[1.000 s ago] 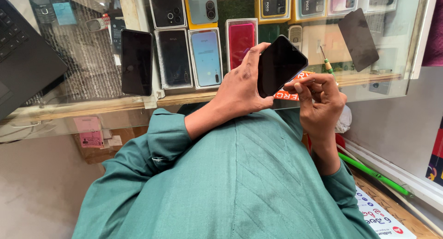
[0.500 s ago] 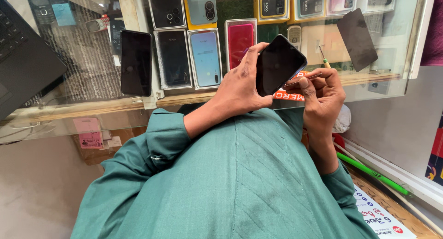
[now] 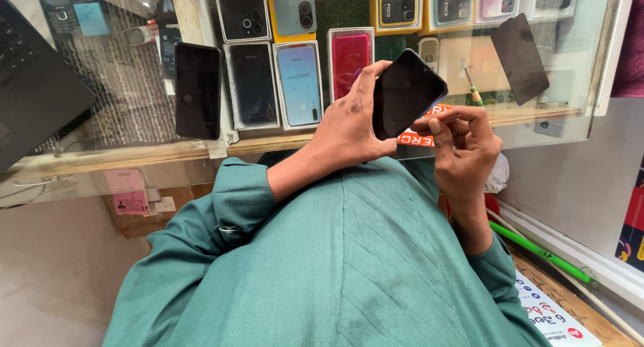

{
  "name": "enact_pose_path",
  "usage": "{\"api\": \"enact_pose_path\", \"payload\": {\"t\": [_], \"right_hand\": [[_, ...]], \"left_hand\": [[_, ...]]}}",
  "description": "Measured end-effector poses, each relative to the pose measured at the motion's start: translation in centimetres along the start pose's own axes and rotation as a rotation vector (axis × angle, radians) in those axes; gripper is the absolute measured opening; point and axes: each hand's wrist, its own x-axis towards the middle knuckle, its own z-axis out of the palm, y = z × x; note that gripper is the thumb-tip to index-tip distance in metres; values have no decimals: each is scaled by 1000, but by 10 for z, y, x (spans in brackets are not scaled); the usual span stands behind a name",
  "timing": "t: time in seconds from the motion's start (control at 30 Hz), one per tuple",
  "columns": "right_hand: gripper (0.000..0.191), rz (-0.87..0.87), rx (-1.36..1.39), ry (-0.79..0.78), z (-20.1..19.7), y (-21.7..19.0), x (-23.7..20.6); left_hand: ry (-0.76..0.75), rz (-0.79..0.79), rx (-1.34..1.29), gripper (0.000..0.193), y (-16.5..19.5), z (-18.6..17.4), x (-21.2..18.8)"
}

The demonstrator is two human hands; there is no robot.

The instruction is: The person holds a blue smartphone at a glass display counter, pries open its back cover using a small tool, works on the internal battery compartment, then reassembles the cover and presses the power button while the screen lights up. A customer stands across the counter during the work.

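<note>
phone [image 3: 405, 93] tilted up, screwdriver [image 3: 473, 94] behind

Glass counter [image 3: 121, 160] blocks ahead; wall [image 3: 577, 179] right; left open.

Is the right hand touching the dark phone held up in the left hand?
Touching: the head view shows the right hand fingertips pressed on the phone lower edge.

your left hand [image 3: 349, 129] holds the phone [image 3: 406, 92] in front of your chest, with your right hand [image 3: 463, 149] just right of it at its lower edge. behind them the glass counter [image 3: 134, 129] carries another phone [image 3: 198, 90] to the left, a laptop [image 3: 33, 85] further left, and a screwdriver [image 3: 473, 92] to the right.
</note>
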Motion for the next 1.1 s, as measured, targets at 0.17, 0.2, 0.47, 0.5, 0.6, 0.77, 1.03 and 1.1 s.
{"api": "enact_pose_path", "payload": {"t": [0.17, 0.2, 0.47, 0.5, 0.6, 0.77, 1.03, 1.1], "right_hand": [[10, 109, 171, 9, -2, 5, 6], [10, 120, 186, 11, -3, 6, 6], [11, 145, 211, 15, -4, 6, 7], [12, 138, 204, 27, -4, 6, 6], [13, 118, 269, 45, -5, 7, 4], [13, 151, 429, 88, -3, 12, 3], [10, 289, 661, 28, 1, 28, 4], [10, 339, 715, 13, 2, 34, 3]], "left_hand": [[-34, -45, -20, 105, 1, -1, 0], [-32, -43, -25, 105, 1, -2, 0], [-47, -42, -20, 105, 2, -2, 0], [-53, -59, -19, 105, 1, -2, 0], [-54, -30, -24, 107, -7, 0, 1], [-91, -71, -192, 108, -28, 6, 4], [-140, -86, -436, 113, -55, 15, 3], [-150, -79, -525, 114, -58, 17, 3]]}}
